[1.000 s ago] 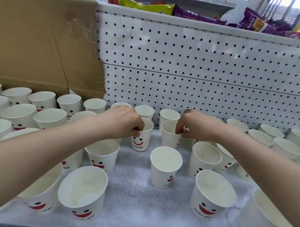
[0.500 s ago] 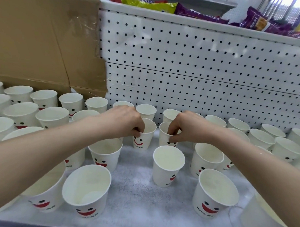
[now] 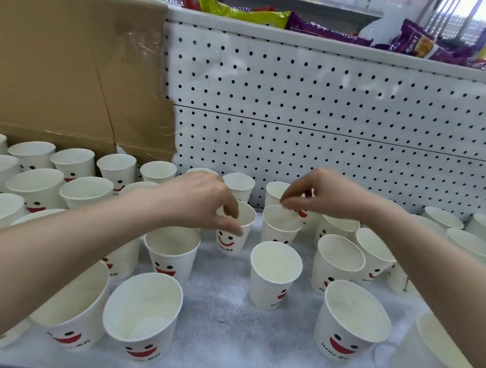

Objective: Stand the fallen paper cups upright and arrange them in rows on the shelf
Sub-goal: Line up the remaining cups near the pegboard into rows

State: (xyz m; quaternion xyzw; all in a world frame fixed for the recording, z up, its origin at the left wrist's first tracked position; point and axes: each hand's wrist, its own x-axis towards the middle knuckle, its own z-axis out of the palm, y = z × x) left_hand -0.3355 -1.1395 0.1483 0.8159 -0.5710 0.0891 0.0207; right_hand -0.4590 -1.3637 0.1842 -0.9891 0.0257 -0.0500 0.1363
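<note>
White paper cups with red smiley faces stand upright all over the grey shelf. My left hand pinches the near rim of one small cup in the middle, one finger inside and the thumb outside. My right hand hovers just above the back rim of the neighbouring small cup, fingers loosely curled and holding nothing. A taller cup stands alone in front of these two. No fallen cup is visible.
Rows of cups fill the left side and the right side. Larger cups stand near the front edge. A cardboard box stands at the back left, a white pegboard wall behind, and snack bags on the shelf above.
My right hand has let go of its cup's rim and lifted slightly up and right. That cup now stands next to the one in my left hand, which has barely moved.
</note>
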